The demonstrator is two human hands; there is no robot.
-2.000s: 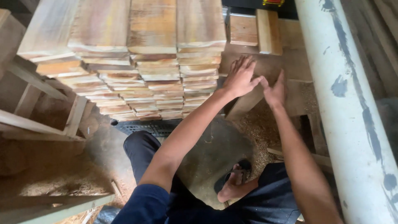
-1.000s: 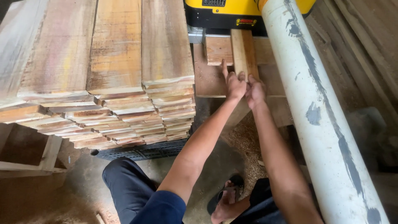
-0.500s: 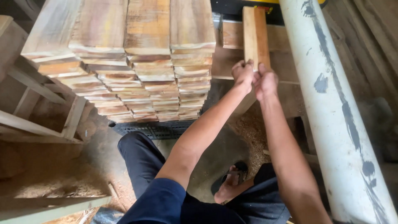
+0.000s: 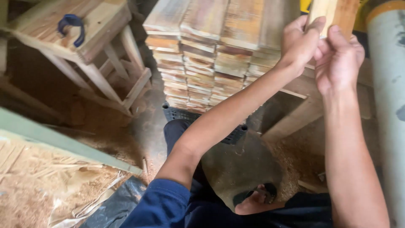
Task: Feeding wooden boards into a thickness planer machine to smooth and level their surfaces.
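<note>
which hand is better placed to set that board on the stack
Left, probably. The left hand grips the wooden board on the side nearest the stack of planks. The right hand also holds it, but sits farther out, toward the grey pipe.

Your view swings left and down compared with half a second ago: a wooden stool (image 4: 80, 38) with a blue clamp (image 4: 71, 27) on it now shows at far left, and a green board (image 4: 63, 145) over sawdust appears near left. Your left hand (image 4: 300, 42) and right hand (image 4: 337, 59) now sit higher and further right, gripping the wooden board (image 4: 335, 12) closer to you. The yellow machine (image 4: 304, 5) is almost out of view.
</note>
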